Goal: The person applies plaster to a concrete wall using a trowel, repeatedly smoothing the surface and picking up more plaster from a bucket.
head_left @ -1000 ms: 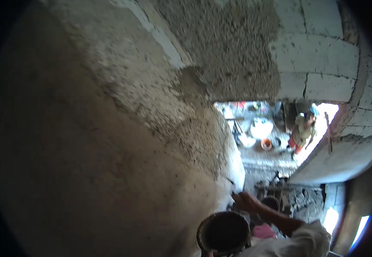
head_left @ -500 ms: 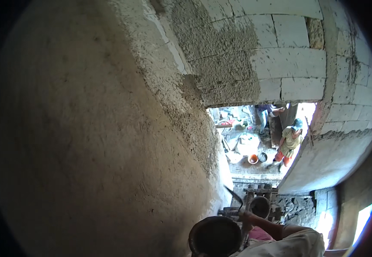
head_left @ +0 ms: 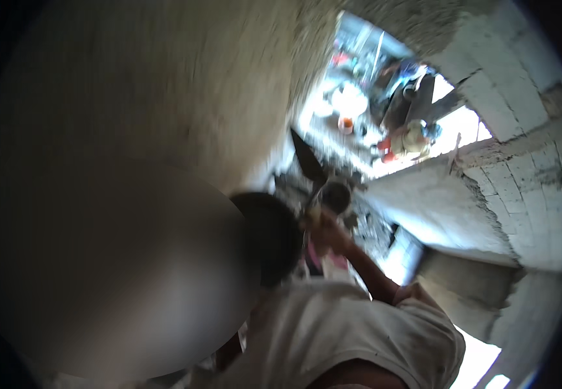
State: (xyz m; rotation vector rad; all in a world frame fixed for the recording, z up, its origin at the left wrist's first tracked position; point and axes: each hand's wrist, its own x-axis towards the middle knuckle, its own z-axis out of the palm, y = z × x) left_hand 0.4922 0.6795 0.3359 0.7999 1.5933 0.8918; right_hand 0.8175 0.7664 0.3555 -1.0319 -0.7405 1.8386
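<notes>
My right hand point(head_left: 325, 232) is closed round the handle of a trowel. The trowel's dark pointed blade point(head_left: 307, 157) slants up and to the left, beside the plastered wall point(head_left: 216, 84). Left of that hand is a dark round pan point(head_left: 264, 236), partly covered by a large, blurred, rounded pale shape point(head_left: 119, 272) close to the camera. A small round bucket point(head_left: 334, 196) is lower down, just beyond my right hand. My left hand does not show, and that blurred shape covers much of the lower left.
Through an opening far below, a person in a yellowish top and red shorts point(head_left: 407, 141) stands near an orange bucket point(head_left: 345, 124). Another person in blue point(head_left: 410, 70) is further back. A bare block wall point(head_left: 507, 71) rises at the right, with rubble point(head_left: 373, 223) beneath.
My view has tilted and swung, so the opening sits higher. My right hand and trowel have come up and left in the picture. The blurred pale shape now covers the lower left.
</notes>
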